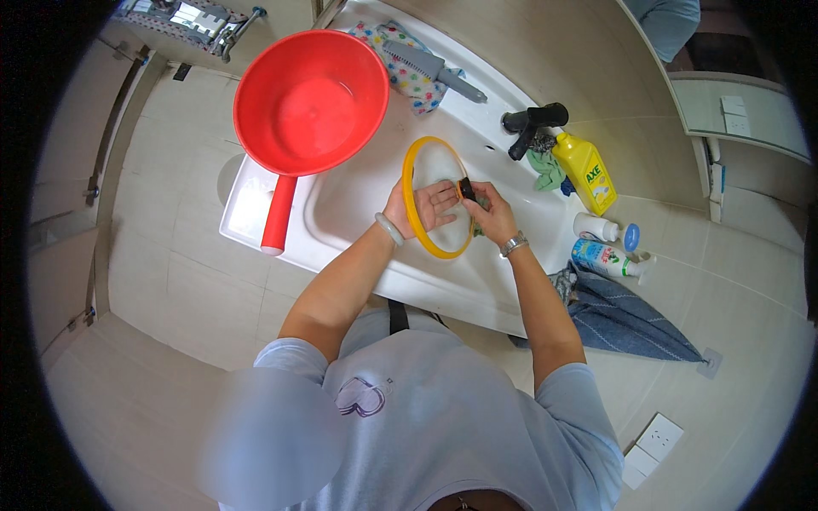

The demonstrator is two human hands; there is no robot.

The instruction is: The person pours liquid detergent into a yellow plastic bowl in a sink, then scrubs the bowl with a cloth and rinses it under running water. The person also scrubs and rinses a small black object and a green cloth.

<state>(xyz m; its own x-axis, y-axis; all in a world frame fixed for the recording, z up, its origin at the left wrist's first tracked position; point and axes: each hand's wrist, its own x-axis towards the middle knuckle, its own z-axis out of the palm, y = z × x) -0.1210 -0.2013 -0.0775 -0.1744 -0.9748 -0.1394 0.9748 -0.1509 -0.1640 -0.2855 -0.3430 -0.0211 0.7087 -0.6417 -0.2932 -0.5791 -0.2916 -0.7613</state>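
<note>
A clear round lid with a yellow rim is held tilted over the white washbasin. My right hand grips its black knob with thumb and fingers. Within the yellow ring, my left hand shows palm up, fingers apart; whether it touches the lid is unclear. A bit of green material shows beside my right hand, partly hidden by it.
A red long-handled basin rests over the washbasin's left side. Behind lie a patterned cloth and grey brush. On the right are a black faucet, yellow detergent bottle, lying bottles and hanging dark cloth.
</note>
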